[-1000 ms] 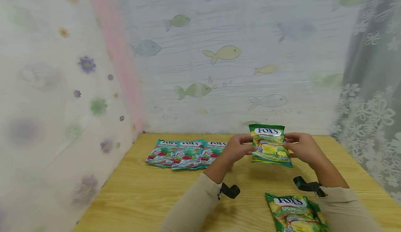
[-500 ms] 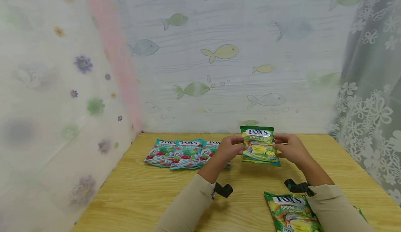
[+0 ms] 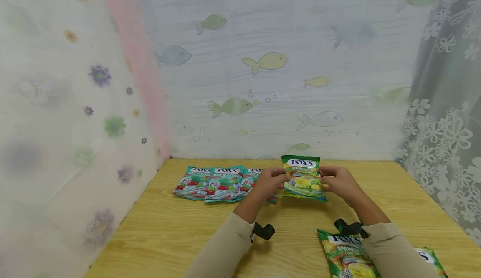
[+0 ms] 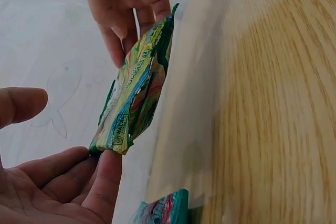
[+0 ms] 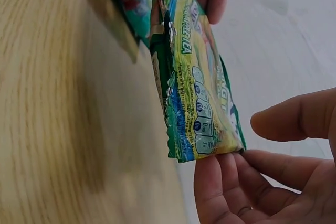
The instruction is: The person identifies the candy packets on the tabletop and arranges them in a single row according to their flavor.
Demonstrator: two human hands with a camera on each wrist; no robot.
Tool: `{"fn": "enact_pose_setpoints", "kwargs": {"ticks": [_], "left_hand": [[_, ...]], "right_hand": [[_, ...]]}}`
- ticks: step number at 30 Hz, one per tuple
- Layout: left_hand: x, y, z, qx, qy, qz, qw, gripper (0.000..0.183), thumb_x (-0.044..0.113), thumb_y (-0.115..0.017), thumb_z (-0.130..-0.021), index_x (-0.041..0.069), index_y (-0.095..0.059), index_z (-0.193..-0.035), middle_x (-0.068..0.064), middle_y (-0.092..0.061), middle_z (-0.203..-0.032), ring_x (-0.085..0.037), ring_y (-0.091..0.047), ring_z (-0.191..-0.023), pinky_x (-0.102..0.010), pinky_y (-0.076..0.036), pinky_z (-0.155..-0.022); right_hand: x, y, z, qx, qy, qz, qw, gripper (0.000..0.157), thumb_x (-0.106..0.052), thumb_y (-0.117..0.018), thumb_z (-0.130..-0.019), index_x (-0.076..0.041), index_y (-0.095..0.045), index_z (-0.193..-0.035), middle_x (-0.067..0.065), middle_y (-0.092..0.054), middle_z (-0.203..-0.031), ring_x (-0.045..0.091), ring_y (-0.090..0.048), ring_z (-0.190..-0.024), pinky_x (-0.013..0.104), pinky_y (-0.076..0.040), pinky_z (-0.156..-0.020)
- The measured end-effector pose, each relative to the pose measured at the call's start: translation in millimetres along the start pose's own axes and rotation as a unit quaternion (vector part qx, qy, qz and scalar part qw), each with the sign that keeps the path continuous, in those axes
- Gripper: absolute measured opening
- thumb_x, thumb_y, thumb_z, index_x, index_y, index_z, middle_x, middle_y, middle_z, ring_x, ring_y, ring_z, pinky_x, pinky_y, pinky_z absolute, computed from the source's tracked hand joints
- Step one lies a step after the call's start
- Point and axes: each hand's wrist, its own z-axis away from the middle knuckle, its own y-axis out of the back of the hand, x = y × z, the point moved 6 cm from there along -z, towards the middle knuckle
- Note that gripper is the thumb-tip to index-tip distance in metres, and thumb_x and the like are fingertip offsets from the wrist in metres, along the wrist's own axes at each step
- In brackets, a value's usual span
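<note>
One green packet (image 3: 303,178) aloft, apparently not yet placed.
Toward the desk's (image 3: 180,228) near edge, two more green packets (image 3: 347,257) seem left, partly sleeve-hidden; beyond, left hand (image 3: 268,182) and right hand (image 3: 338,183), fingers straight, thumbs apart, press the lifted one; three teal packets (image 3: 224,184) sit grouped by the far left corner, bare wood toward the right edge.

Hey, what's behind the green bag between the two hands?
Behind the green bag, the wooden table and fish-print backdrop show around its edges; the head view can't reveal whatever the bag covers.
</note>
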Motion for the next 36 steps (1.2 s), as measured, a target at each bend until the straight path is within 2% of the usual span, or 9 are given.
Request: {"fn": "enact_pose_setpoints", "kwargs": {"ticks": [2,4,6,9,13,16,20,28,36], "left_hand": [[-0.6,2.6,1.6,0.005,-0.003,-0.008,1.0000,0.053,0.037,-0.067,-0.100,0.013,-0.059,-0.147,-0.007,-0.061,-0.144,-0.024,-0.069,-0.113,-0.047,-0.056,-0.099],[-1.1,4.6,2.8,0.008,-0.004,-0.010,0.9999,0.053,0.036,-0.067,-0.100,0.013,-0.059,-0.147,-0.008,-0.065,-0.137,-0.021,-0.068,-0.102,-0.042,-0.057,-0.086],[-2.0,5.6,3.3,0.008,-0.007,-0.011,0.9999,0.053,0.036,-0.067,-0.100,0.012,-0.059,-0.147,-0.009,-0.068,-0.129,-0.020,-0.065,-0.091,-0.039,-0.052,-0.074],[-5.0,6.4,3.1,0.011,-0.009,-0.007,0.9999,0.053,0.034,-0.067,-0.100,0.011,-0.059,-0.147,-0.009,-0.069,-0.123,-0.020,-0.059,-0.081,-0.037,-0.045,-0.067],[-11.2,6.6,2.8,0.021,-0.008,-0.015,0.9996,0.052,0.035,-0.067,-0.100,0.011,-0.060,-0.146,-0.006,-0.066,-0.135,-0.015,-0.064,-0.088,-0.035,-0.052,-0.075],[-15.0,6.0,3.0,0.026,-0.007,-0.024,0.9994,0.053,0.036,-0.067,-0.100,0.011,-0.060,-0.146,-0.008,-0.064,-0.141,-0.015,-0.068,-0.098,-0.038,-0.057,-0.085],[-16.5,5.9,4.6,0.030,-0.004,-0.030,0.9991,0.054,0.037,-0.067,-0.100,0.011,-0.060,-0.146,-0.010,-0.063,-0.143,-0.020,-0.069,-0.107,-0.043,-0.058,-0.094],[-21.1,7.5,5.6,0.039,-0.002,-0.033,0.9987,0.053,0.034,-0.067,-0.100,0.008,-0.060,-0.145,-0.012,-0.064,-0.140,-0.025,-0.070,-0.111,-0.047,-0.057,-0.098],[-28.8,5.0,3.6,0.038,0.002,-0.046,0.9982,0.053,0.035,-0.066,-0.101,0.007,-0.060,-0.145,-0.013,-0.060,-0.146,-0.030,-0.069,-0.119,-0.046,-0.057,-0.100]], "right_hand": [[-1,-3.5,0,-0.004,0.002,-0.004,1.000,0.059,-0.010,-0.052,-0.103,0.013,-0.036,-0.154,0.035,-0.047,-0.144,0.043,-0.058,-0.126,0.046,-0.061,-0.092],[-1,-6.0,-1,-0.007,0.003,-0.007,1.000,0.059,-0.009,-0.052,-0.102,0.013,-0.035,-0.154,0.035,-0.047,-0.144,0.043,-0.058,-0.127,0.046,-0.061,-0.092],[-1,-8.4,-1,-0.008,0.004,-0.007,1.000,0.060,-0.009,-0.052,-0.101,0.013,-0.036,-0.154,0.035,-0.047,-0.145,0.042,-0.057,-0.127,0.045,-0.061,-0.092],[1,-11.7,-1,-0.014,0.008,-0.011,1.000,0.060,-0.009,-0.052,-0.102,0.012,-0.035,-0.155,0.035,-0.046,-0.147,0.043,-0.057,-0.128,0.044,-0.061,-0.093],[6,-14.5,-2,-0.029,0.008,-0.035,0.999,0.059,-0.011,-0.052,-0.104,0.010,-0.034,-0.156,0.035,-0.040,-0.154,0.047,-0.051,-0.136,0.047,-0.057,-0.100],[11,-15.2,-2,-0.038,0.009,-0.054,0.998,0.059,-0.012,-0.052,-0.106,0.009,-0.034,-0.157,0.034,-0.036,-0.159,0.048,-0.046,-0.142,0.049,-0.054,-0.105],[14,-16.4,-2,-0.046,0.013,-0.057,0.997,0.058,-0.013,-0.053,-0.106,0.007,-0.035,-0.157,0.034,-0.036,-0.159,0.048,-0.047,-0.141,0.046,-0.055,-0.104],[16,-20.7,-2,-0.063,0.024,-0.056,0.996,0.060,-0.013,-0.055,-0.105,0.010,-0.034,-0.156,0.036,-0.037,-0.157,0.048,-0.053,-0.134,0.046,-0.058,-0.099],[29,-22.0,-3,-0.081,0.009,-0.072,0.994,0.059,-0.012,-0.054,-0.105,0.008,-0.034,-0.157,0.031,-0.034,-0.162,0.047,-0.044,-0.143,0.042,-0.057,-0.102]]}}
